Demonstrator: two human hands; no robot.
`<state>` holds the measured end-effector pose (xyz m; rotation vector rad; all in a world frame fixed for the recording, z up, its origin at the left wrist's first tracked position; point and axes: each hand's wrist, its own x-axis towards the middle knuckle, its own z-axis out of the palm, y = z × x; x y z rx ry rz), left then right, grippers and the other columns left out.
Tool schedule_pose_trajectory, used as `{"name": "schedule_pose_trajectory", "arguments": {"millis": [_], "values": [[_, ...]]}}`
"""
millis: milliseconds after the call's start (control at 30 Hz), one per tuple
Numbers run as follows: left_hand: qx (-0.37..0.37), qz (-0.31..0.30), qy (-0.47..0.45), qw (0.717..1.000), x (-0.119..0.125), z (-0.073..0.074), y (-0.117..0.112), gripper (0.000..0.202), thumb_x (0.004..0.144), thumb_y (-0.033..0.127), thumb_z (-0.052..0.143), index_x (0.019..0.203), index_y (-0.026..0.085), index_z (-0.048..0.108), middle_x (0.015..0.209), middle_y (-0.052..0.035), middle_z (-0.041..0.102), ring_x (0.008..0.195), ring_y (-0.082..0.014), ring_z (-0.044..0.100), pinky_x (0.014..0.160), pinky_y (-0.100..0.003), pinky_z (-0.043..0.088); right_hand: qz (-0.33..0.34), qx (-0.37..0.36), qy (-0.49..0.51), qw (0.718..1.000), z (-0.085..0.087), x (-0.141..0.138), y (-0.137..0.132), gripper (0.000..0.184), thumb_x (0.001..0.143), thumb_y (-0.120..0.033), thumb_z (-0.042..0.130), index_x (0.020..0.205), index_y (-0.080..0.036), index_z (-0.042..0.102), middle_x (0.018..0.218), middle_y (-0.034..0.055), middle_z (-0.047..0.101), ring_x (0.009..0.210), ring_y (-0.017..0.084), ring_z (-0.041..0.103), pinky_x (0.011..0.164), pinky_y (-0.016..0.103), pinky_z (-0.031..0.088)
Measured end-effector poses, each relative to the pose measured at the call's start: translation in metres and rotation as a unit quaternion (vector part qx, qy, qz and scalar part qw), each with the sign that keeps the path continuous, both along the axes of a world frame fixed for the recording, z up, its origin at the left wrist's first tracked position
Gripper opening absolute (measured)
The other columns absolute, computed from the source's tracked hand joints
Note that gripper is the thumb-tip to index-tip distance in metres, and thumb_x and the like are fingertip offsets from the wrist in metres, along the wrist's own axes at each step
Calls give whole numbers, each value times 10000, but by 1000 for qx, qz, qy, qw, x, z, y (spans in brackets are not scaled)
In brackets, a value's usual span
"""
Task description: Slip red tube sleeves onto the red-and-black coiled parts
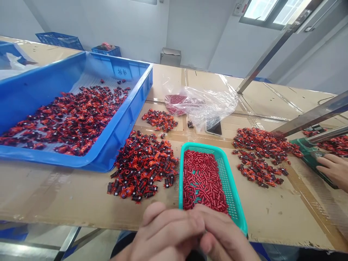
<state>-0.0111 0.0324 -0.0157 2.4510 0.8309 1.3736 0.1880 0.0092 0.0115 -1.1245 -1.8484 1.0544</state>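
My left hand [165, 232] and my right hand [221, 230] meet at the bottom middle, at the table's front edge. Both are closed, fingertips pressed together, and whatever they hold is hidden behind the fingers. Just beyond them sits a green plastic basket [236, 194] with many small dark red tubes [202, 177] in it. Left of the basket lies a heap of small black and orange-red parts [146, 163], with a smaller pile of similar parts [160, 119] behind it.
A large blue crate [136, 94] of similar parts stands at left. Behind the basket lie a phone [214, 126] and a clear plastic bag [217, 101] with red pieces. More parts [261, 148] lie right, near a metal post [312, 114], a green tool [307, 152] and another person's hand [334, 170].
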Motion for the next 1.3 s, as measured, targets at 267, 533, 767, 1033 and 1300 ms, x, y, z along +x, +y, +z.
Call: {"name": "schedule_pose_trajectory", "arguments": {"millis": [267, 533, 767, 1033, 1300], "values": [[56, -3, 244, 968, -21, -14, 62, 343, 1111, 95, 325, 1003, 175, 641, 976, -37, 798, 1001, -214, 685, 911, -378, 363, -385, 162, -433, 799, -59, 170, 45, 802, 1017, -731, 226, 982, -137, 762, 862, 217, 720, 819, 367, 659, 793, 527, 529], [63, -12, 247, 967, -14, -22, 64, 201, 1046, 82, 473, 965, 193, 620, 991, -58, 743, 1033, -230, 661, 963, -387, 410, -368, 229, -439, 787, -54, 156, 46, 611, 1074, -567, 345, 1149, -88, 717, 998, 244, 712, 966, 385, 649, 869, 579, 520], [-252, -59, -54, 964, -19, -8, 44, 298, 1011, 42, 456, 1070, 244, 666, 1063, -48, 714, 1006, -136, 725, 871, -203, 594, 10, 82, -327, 942, -27, 34, 20, 209, 1045, -163, 570, 1225, -217, 662, 1110, 65, 739, 983, 214, 702, 852, 338, 609], [-428, -55, -219, 875, -11, -6, 30, 91, 950, 324, 765, 942, 242, 727, 882, -8, 775, 802, -142, 790, 711, -175, 650, 27, 52, -340, 939, -36, 23, 30, 213, 942, 13, 579, 978, -176, 669, 934, 56, 718, 848, 231, 691, 740, 371, 603], [-197, -7, -142, 970, -14, 3, 12, 300, 908, -17, 614, 1001, 257, 535, 1017, 48, 803, 987, -77, 774, 997, -190, 539, -50, 30, -224, 973, -22, 29, 31, 149, 978, -63, 545, 965, -191, 619, 904, 37, 706, 828, 189, 690, 745, 326, 568]]}}
